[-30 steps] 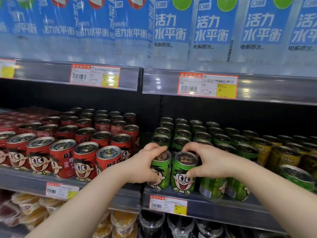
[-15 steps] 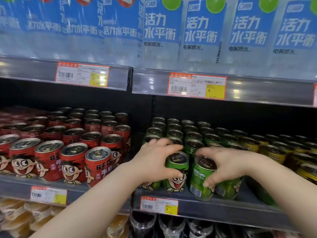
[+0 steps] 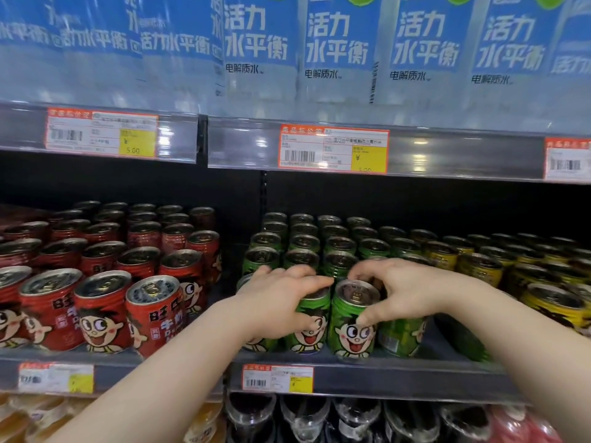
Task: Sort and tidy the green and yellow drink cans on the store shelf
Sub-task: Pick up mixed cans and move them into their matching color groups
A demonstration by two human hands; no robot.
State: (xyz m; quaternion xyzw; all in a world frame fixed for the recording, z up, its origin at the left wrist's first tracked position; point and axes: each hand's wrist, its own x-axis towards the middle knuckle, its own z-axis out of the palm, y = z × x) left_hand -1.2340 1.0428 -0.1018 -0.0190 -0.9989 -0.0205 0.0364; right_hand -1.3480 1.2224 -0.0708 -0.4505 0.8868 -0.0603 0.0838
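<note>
Left hand (image 3: 281, 302) grasps a green can (image 3: 311, 330); right hand (image 3: 412, 292) grasps the next can (image 3: 343, 310), just beside, on the shelf (image 3: 399, 378).

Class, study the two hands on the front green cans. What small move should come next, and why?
Probably release the right-hand can and turn the neighbouring green can face-out. The right hand and left hand grip that can and the left-hand can, both upright with faces forward; the neighbour seems turned sideways.
</note>
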